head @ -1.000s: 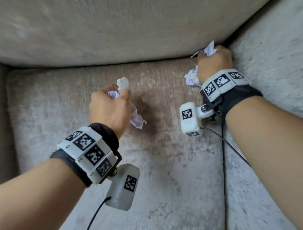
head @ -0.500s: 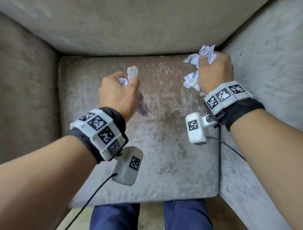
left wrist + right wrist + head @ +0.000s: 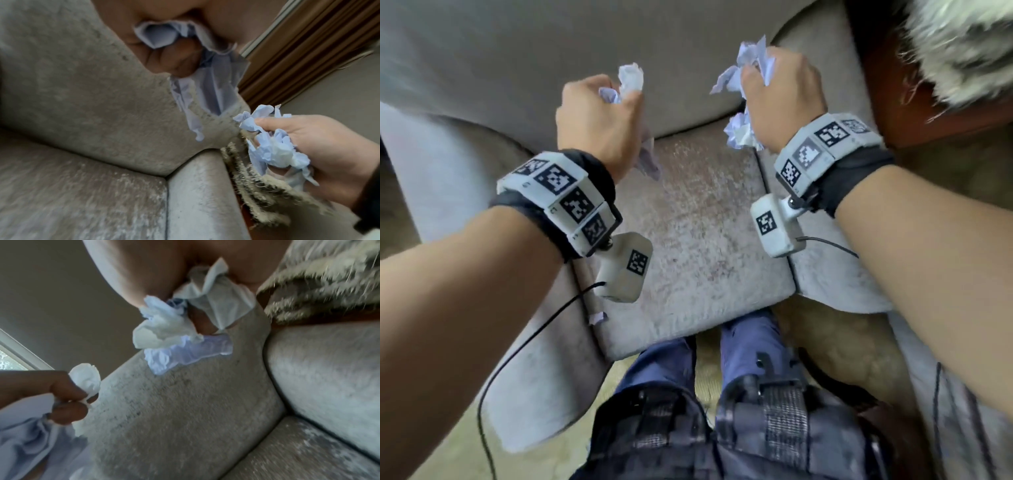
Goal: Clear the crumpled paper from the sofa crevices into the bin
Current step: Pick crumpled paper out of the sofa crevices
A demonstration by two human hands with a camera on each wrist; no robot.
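My left hand (image 3: 599, 116) is a fist that grips a wad of crumpled white paper (image 3: 631, 77), which sticks out above and below the fingers (image 3: 180, 65). My right hand (image 3: 780, 92) grips a second bunch of crumpled paper (image 3: 751, 60), with more of it hanging under the palm (image 3: 739, 133). Both fists are raised above the grey sofa seat cushion (image 3: 698, 240). One more scrap of paper (image 3: 597, 317) pokes from the crevice between the cushion and the left armrest. No bin is in view.
The sofa backrest (image 3: 551, 51) and both armrests (image 3: 835, 270) frame the seat. A shaggy fur throw (image 3: 962, 51) lies over wood at the upper right. My legs in blue trousers (image 3: 722, 394) stand at the cushion's front edge.
Both hands have lifted away from the back crevice with their paper and drawn back toward me. My head has pulled back, so the whole seat and my legs now show.
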